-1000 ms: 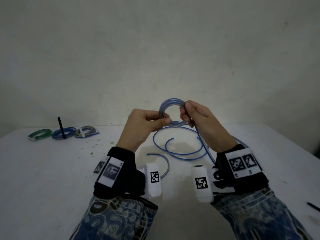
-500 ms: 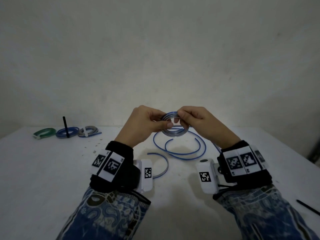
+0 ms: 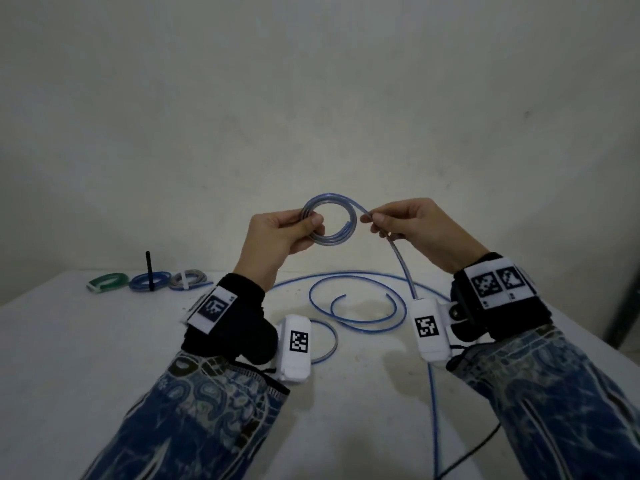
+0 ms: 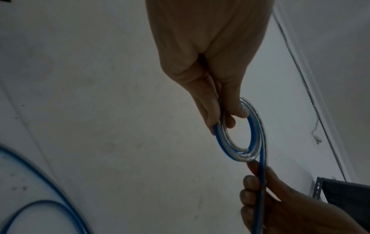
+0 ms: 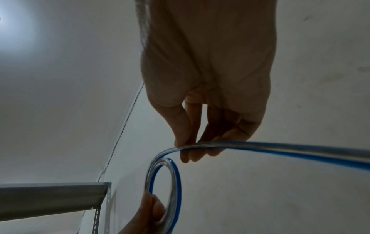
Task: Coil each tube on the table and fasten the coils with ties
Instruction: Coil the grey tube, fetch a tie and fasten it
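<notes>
Winding is the step in hand — the left hand pinches the small coil of clear blue-striped tube, held up above the table. The right hand pinches the free run just beside that pinch. The remaining tube trails down from this grip onto the table. Next — another loop fed round under the left thumb.

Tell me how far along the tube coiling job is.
Done: three tied coils at the table's far left. In hand: the left hand grips a small coil while the right hand feeds tube onto it. Left: the loose tube on the table, then a tie.
</notes>
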